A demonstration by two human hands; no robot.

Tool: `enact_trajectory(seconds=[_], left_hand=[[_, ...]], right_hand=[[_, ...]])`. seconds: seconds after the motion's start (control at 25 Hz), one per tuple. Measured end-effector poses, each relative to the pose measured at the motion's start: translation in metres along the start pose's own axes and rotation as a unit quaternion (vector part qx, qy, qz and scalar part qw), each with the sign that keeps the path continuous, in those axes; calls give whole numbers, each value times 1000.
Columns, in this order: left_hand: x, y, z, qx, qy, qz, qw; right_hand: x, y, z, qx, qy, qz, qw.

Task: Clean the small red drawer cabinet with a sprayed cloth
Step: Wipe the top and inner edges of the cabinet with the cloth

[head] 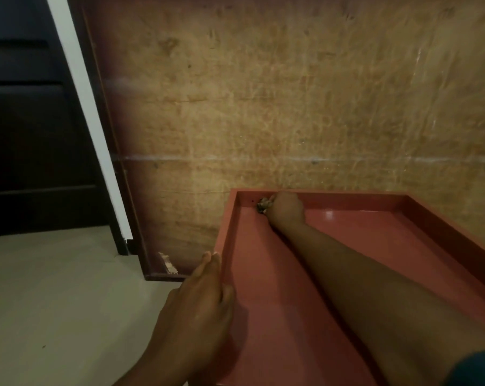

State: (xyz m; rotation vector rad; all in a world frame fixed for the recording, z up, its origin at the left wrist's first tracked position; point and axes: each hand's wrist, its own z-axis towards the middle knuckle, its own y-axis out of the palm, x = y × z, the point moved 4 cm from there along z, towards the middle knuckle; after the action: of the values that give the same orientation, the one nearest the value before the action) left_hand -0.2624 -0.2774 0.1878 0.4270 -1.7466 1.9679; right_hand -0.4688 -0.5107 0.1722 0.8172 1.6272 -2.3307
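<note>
A red drawer (375, 227) lies open in front of me, its glossy floor bare. My right hand (287, 208) reaches to the drawer's far left inner corner and is closed around a small bunched cloth (263, 205), which presses into that corner. Only a little of the cloth shows past my fingers. My left hand (201, 298) rests on the drawer's left wall, fingers together along the outer rim, steadying it.
A large brown wooden panel (291, 93) with a dark red frame stands behind the drawer. A white door frame (88, 115) and a dark door (32, 135) are at the left. Pale floor (54, 296) spreads at lower left.
</note>
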Motion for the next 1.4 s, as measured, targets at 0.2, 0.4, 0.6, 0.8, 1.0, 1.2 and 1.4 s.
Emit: enact_trajectory(seconds=[0.2,0.4,0.6,0.8,1.0,1.2,1.4], left_hand=[[-3,2,2,6,-8,-13,1000],[-3,2,4,14,-11,-47,999],[-2,-4,0,71,-11,-69,995],[0,-8,-1,96,-1,-112,989],[-2,-11,-12,28,-22,-146,989],[-32,14,-73,-75,-26,-368,926],[-44,14,-90,-47,-2,-256,966]], right_hand=[[-44,29,-2,-9,-29,-4,1000],[-46,30,-6,-39,-83,-7,996],[-36,13,-46,-67,-132,30,989],[-30,-11,-130,-79,-195,25,977],[-31,-47,-223,-106,-240,43,964],[-30,-71,-282,-130,-259,40,956],[-39,-106,-296,-204,-202,46,957]])
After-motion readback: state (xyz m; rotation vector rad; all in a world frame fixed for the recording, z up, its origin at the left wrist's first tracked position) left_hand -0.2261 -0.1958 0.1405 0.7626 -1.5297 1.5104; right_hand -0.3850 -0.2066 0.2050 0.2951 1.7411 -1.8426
